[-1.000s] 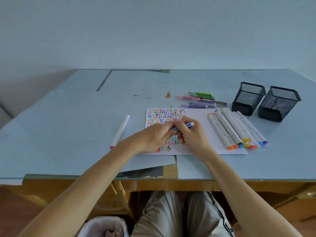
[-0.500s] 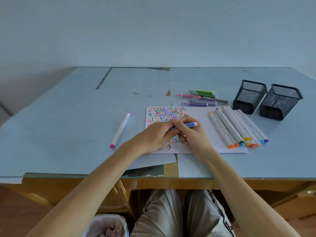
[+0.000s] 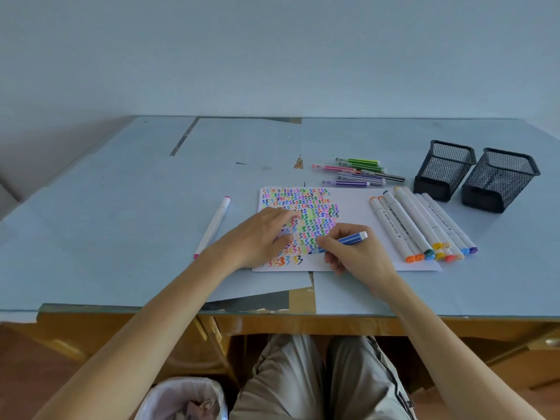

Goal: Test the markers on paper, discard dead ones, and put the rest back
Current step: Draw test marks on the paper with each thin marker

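Blue marker gripped in right hand, tip on paper.

Place: a plain home or office desk corner
Evidence: glass-topped wooden desk against a bare pale wall; two black mesh pen holders; lined waste bin beneath

The left hand hides part of the paper's squiggles
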